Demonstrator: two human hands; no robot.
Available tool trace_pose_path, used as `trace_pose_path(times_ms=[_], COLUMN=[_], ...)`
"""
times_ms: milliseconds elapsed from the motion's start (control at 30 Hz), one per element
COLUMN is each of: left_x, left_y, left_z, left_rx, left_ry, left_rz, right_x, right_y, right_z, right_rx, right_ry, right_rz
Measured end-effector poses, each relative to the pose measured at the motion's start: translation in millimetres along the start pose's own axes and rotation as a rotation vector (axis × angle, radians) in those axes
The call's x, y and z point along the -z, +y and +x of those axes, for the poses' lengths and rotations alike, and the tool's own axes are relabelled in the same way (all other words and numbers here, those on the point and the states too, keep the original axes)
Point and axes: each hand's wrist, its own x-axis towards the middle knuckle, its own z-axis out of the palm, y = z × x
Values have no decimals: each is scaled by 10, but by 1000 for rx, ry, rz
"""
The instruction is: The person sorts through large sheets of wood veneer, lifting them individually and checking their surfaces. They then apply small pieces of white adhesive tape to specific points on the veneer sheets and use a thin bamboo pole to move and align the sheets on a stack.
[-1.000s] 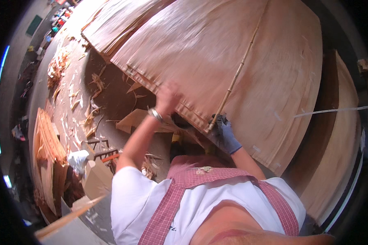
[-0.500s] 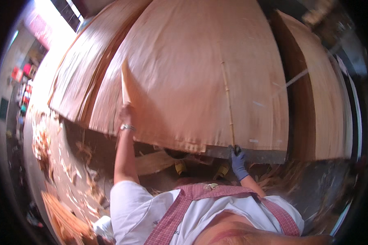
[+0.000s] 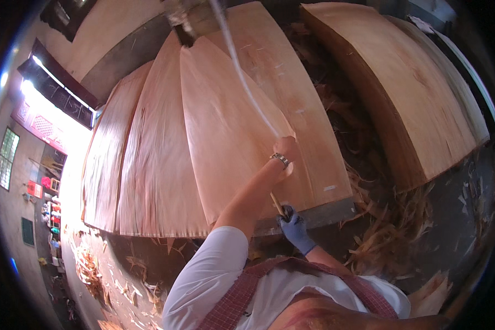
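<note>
brown veneer sheet (image 3: 225, 110) over broad stack (image 3: 305, 118) — shavings (image 3: 393, 239) on grey floor (image 3: 448, 212)

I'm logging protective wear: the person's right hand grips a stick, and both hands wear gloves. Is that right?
Not quite: the left hand is bare, as the head view shows. Only the right hand wears a glove, a blue one; it does grip the stick.
</note>
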Motion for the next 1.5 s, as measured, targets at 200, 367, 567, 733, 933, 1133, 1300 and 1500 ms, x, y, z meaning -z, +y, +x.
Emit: trace_pose_path(times_ms=[200, 367, 567, 733, 933, 1133, 1300, 1500], left_x=[-364, -271, 245, 120, -504, -1505, -2623, -3383], left_y=[201, 287, 951, 1370, 2246, 3094, 3391, 4118], left_z=[99, 29, -541, -942, -1144, -1272, -1416, -666], left_rx=[-165, -222, -340, -378, -75, 346, 728, 750], left_ry=[22, -51, -129, -422, -488, -713, -551, 152], left_rz=[-234, -311, -467, -926, -995, -1145, -1900, -2211], right_x=[528, 179, 595, 1647, 3656, 5594, 7288, 9130], right_y=[-445, -138, 385, 912, 1429, 2762, 3495, 4735], right_z=[458, 944, 1313, 1467, 1662, 1725, 1827, 2037], right_rx=[101, 76, -360, -534, -578, -557, -626, -486], right_ry=[-48, 73, -111, -143, -22, 105, 207, 350], right_rz=[-143, 70, 689, 994, 889, 737, 634, 541])
